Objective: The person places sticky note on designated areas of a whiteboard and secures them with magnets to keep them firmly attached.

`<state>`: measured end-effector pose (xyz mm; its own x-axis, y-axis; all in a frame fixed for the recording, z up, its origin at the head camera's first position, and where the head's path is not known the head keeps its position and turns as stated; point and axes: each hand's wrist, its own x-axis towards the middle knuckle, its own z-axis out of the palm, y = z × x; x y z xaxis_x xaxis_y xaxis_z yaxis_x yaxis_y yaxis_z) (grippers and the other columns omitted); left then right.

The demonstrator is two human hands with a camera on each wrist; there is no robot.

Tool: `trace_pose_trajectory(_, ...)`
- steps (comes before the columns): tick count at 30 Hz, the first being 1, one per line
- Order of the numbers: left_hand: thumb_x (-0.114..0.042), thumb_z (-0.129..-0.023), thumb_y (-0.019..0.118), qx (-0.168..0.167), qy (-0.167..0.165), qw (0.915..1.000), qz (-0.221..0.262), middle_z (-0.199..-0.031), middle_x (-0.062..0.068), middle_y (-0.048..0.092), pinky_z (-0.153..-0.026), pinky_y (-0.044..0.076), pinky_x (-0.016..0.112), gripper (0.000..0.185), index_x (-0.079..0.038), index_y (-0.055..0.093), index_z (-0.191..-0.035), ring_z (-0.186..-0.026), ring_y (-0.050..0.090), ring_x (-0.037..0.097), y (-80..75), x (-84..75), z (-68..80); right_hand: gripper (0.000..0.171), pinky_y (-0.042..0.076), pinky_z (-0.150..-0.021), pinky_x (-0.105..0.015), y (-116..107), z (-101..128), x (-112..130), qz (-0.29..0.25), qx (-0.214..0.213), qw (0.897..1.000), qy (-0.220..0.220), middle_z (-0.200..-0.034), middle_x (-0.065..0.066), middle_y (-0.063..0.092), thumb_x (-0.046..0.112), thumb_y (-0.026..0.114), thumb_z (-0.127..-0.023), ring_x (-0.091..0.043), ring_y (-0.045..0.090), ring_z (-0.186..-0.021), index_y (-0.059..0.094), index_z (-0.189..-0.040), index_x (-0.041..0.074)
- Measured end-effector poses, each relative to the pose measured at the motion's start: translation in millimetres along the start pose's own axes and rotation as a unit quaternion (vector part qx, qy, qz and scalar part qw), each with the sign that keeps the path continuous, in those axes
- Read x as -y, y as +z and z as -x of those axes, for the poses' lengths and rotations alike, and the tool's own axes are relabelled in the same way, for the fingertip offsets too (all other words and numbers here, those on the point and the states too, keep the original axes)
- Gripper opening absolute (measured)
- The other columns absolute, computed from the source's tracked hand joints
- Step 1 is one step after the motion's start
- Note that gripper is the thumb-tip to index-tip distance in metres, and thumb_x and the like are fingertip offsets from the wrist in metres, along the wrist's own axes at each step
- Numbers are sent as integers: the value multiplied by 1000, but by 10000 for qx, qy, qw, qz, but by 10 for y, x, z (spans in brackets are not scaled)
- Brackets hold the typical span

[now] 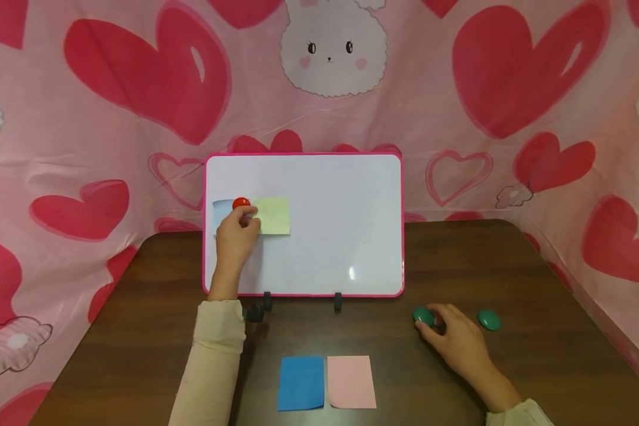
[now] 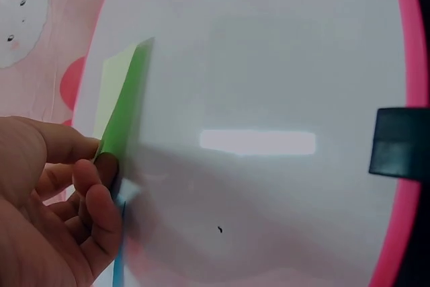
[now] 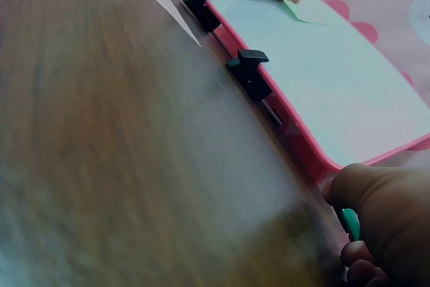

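A whiteboard [image 1: 346, 225] with a pink frame stands upright on the table. My left hand [image 1: 236, 232] is at its left side and pinches the left edge of a light green sticky note [image 1: 274, 216]. The left wrist view shows that note [image 2: 117, 99] tilted off the board. Partly behind the hand is a light blue sticky note [image 1: 222, 208], with a round red magnet [image 1: 241, 202] at its upper right corner. Down on the table to the right, my right hand [image 1: 460, 340] grips a round green magnet [image 1: 423, 316] between thumb and fingers.
A second green magnet [image 1: 489, 320] lies right of my right hand. In front of the board, a blue sticky note [image 1: 301, 383] and a pink sticky note [image 1: 351, 382] lie side by side. Black clips [image 3: 248, 75] hold the board's lower edge. A heart-patterned cloth [image 1: 330, 118] hangs behind.
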<state>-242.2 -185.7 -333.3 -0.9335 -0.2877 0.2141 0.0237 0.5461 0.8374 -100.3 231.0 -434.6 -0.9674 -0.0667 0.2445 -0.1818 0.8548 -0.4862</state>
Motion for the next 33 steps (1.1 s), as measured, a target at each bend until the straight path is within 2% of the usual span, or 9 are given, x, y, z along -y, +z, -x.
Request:
trace_pose_trajectory(7, -20, -95, 60, 444, -41, 9987, -244, -97, 11, 58, -71, 43, 38, 37, -14, 63, -131, -84, 53, 27, -57, 26, -12, 37, 47, -63, -34, 10, -14, 27, -229, -320, 9989, -250, -83, 2, 55, 22, 85, -83, -14, 52, -73, 70, -109, 1)
trace_pose_trajectory(13, -18, -94, 61, 654, -13, 9975, -267, -92, 12, 55, -68, 42, 37, 39, -13, 61, -133, -80, 51, 27, -76, 27, -23, 37, 48, -63, -34, 9, -65, 105, -355, -591, 9968, -413, -81, 4, 55, 20, 87, -80, -14, 54, -74, 72, -108, 3)
trace_pose_trajectory(23, -17, -95, 62, 776, -90, 9967, -240, -94, 12, 57, -70, 43, 37, 40, -14, 59, -135, -82, 52, 27, -75, 10, -30, 39, 52, -66, -33, 16, -242, 368, -623, -245, 9970, -390, -86, 1, 58, 22, 84, -84, -15, 54, -77, 69, -115, 2)
trace_pose_trajectory(33, -18, -95, 62, 719, -111, 9969, -309, -92, 10, 57, -69, 43, 38, 41, -14, 58, -135, -80, 52, 27, -74, 15, -2, 41, 51, -60, -26, 37, -486, 740, -940, -100, 9937, -593, -88, -1, 57, 17, 84, -83, -16, 54, -72, 67, -118, 4)
